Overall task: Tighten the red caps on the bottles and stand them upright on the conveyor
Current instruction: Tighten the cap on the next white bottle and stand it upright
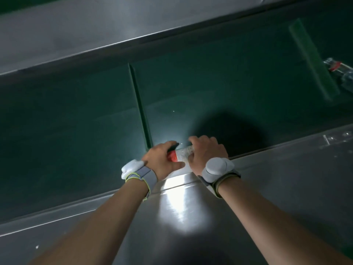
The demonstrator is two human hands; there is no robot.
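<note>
Green belt of the conveyor (210, 88) runs across the view between two grey metal side rails, with a raised green cleat (141, 108) crossing it just beyond the hands. At the belt's near edge, where it meets the near metal rail (191, 207), both hands hold one bottle (184, 153) lying on its side. Its white printed label shows between them, with a red band at the left end. The left hand (162, 159) covers the bottle's left end, fingers (172, 144) curled over the top and thumb beneath, so the cap itself is hidden. The right hand (206, 150) wraps the body from above, fingers closed round it, thumb on the near side. Each wrist carries a grey strap with a white device. Another bottle (336, 67) with red on it lies near the belt's far right edge, past a second cleat (313, 60), well apart from the hands.
</note>
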